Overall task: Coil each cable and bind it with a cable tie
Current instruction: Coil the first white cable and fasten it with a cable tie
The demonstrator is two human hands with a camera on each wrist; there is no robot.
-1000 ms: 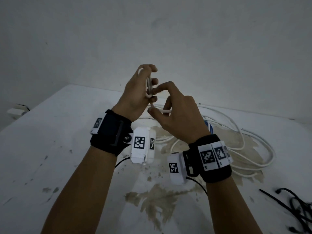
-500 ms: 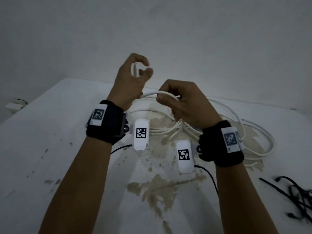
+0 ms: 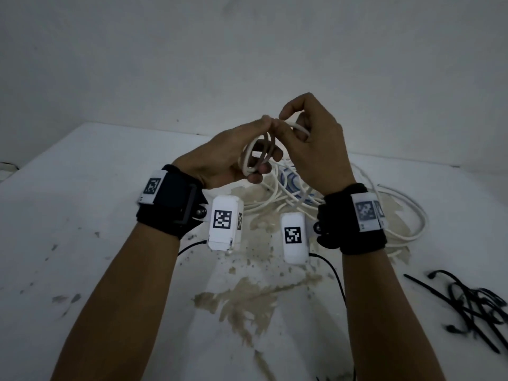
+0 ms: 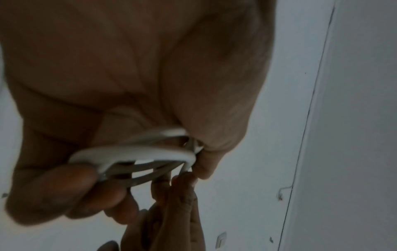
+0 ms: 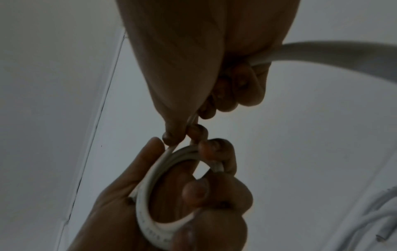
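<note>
Above the stained table [image 3: 82, 243], both hands' fingers [image 3: 258, 174] grip the white cable [image 3: 248, 158] coil.

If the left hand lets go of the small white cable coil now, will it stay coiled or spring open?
The white cable coil would probably spring open: no tie shows around its loops, only the left hand grips them. The cable looks fairly stiff, holding smooth round curves. The right hand pinches the trailing strand, whose pull may loosen it further.
</note>
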